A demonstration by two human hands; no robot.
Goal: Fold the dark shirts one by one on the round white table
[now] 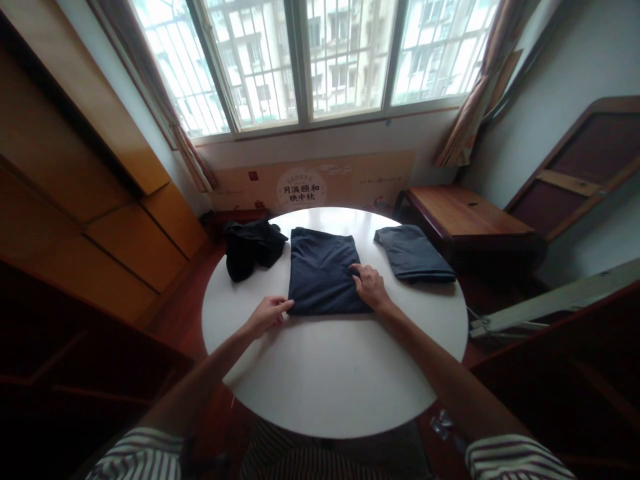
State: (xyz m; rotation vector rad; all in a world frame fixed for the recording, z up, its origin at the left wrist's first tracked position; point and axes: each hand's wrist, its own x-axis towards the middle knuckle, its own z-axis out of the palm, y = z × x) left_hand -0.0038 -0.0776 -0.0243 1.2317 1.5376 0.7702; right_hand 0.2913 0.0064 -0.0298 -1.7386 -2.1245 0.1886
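A folded navy cloth garment lies flat in the middle of the round white table. At its near left corner is my left hand, with thumb and fingers closed on the edge. My right hand lies over the right edge, its fingers curled and its thumb and forefinger pinched at the cloth. A crumpled black cloth sits to the left, partly over the table's rim. To the right rests another folded dark grey-blue garment, apart from my hand.
A low wooden table stands beyond the right side. Wooden cabinets line the left wall. Ahead, a printed banner runs below the barred window. A pale beam-like piece slants at the right.
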